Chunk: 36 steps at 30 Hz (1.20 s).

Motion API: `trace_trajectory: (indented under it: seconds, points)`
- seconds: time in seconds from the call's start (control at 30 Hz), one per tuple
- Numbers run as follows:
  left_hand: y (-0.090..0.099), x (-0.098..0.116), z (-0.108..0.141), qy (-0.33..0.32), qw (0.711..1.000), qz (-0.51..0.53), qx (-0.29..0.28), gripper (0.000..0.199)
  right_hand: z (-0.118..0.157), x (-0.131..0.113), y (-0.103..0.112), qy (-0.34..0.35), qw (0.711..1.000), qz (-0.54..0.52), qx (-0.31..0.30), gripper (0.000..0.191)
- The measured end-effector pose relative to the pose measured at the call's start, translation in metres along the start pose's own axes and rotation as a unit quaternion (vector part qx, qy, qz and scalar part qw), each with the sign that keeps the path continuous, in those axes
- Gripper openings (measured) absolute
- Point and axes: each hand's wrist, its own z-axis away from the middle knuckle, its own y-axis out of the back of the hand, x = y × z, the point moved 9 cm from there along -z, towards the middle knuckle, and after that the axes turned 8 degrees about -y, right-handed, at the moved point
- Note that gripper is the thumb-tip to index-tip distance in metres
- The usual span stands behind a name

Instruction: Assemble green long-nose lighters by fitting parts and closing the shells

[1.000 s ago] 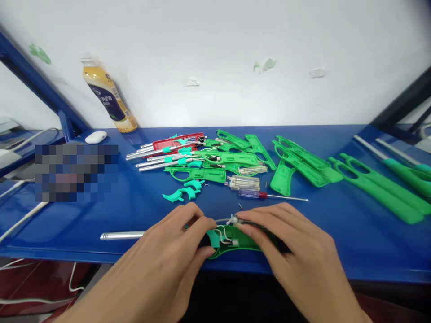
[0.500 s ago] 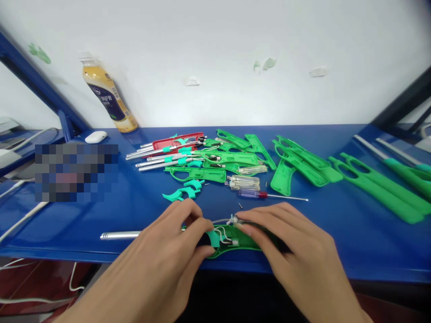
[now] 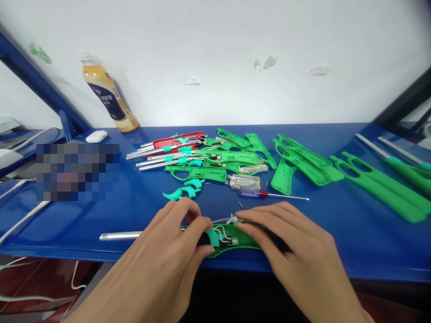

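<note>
A green shell half (image 3: 249,240) lies open at the table's front edge, with white wires and a turquoise trigger (image 3: 212,237) in its left part. My left hand (image 3: 178,246) is closed on the trigger, fingers curled round that end of the shell. A metal tube (image 3: 119,235) sticks out to the left from under this hand. Between thumb and fingers, my right hand (image 3: 289,242) pinches a clear lighter tank (image 3: 235,219) by its valve end, just above the shell. Most of the tank is hidden by the fingers. A thin pale tube runs from the valve toward my left hand.
Behind the hands are green shells (image 3: 232,157), red shells (image 3: 175,141), turquoise triggers (image 3: 188,190), clear tanks (image 3: 244,182) and a screwdriver (image 3: 254,193). More green shells (image 3: 384,188) lie right. A bottle (image 3: 109,96) and white case (image 3: 97,136) stand back left.
</note>
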Motion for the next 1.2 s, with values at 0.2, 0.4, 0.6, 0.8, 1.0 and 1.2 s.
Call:
trace_trajectory:
  seconds: [0.2, 0.4, 0.6, 0.8, 1.0, 1.2]
  points:
    - [-0.006, -0.005, 0.002, 0.015, 1.0, 0.013, -0.017, 0.015, 0.0, 0.0, 0.001, -0.003, 1.0, 0.003, 0.009, 0.015]
    - [-0.007, -0.007, 0.002, 0.026, 0.999, 0.028, -0.034, 0.013, -0.001, -0.005, 0.004, 0.014, 1.0, 0.0, 0.025, 0.015]
    - [-0.009, -0.01, 0.0, 0.035, 0.998, 0.047, -0.038, 0.011, -0.004, -0.015, 0.01, 0.032, 0.997, 0.001, 0.065, 0.016]
    - [-0.005, -0.008, -0.004, 0.033, 0.997, 0.063, -0.024, 0.013, -0.003, -0.017, 0.007, 0.036, 0.997, 0.022, 0.065, 0.016]
    - [-0.008, -0.012, -0.001, 0.05, 0.996, 0.061, -0.033, 0.011, 0.0, -0.006, -0.003, 0.014, 0.999, 0.032, 0.029, 0.018]
    - [-0.005, -0.011, 0.0, 0.042, 0.998, 0.041, -0.026, 0.015, -0.001, -0.004, -0.002, 0.011, 1.0, 0.016, 0.016, 0.017]
